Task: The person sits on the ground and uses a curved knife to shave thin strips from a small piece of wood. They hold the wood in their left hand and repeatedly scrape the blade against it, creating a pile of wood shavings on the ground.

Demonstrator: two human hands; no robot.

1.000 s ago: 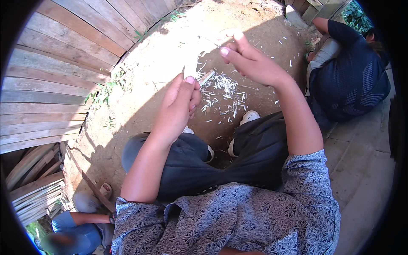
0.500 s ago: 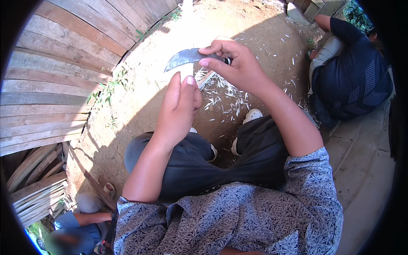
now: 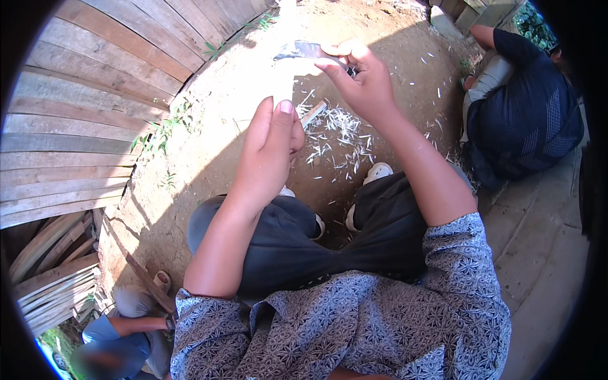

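Hands apart: my right hand [image 3: 368, 81] grips the curved knife [image 3: 300, 50] toward its right end, blade lying roughly left to right, tip left, on the far side of my left hand [image 3: 267, 144], whose fingers curl, contents uncertain in glare.

On my left I see wall [image 3: 82, 126] of weathered wooden planks; green weeds [image 3: 166, 131] grow near its foot. Ground [image 3: 155, 234] around me is bare brown soil, part in very strong sunlight, part in shadow. On my right, greyish floor [image 3: 538, 266] with seams. Lower left, stacked wood [image 3: 47, 247]. Upper right, green foliage [image 3: 533, 28].
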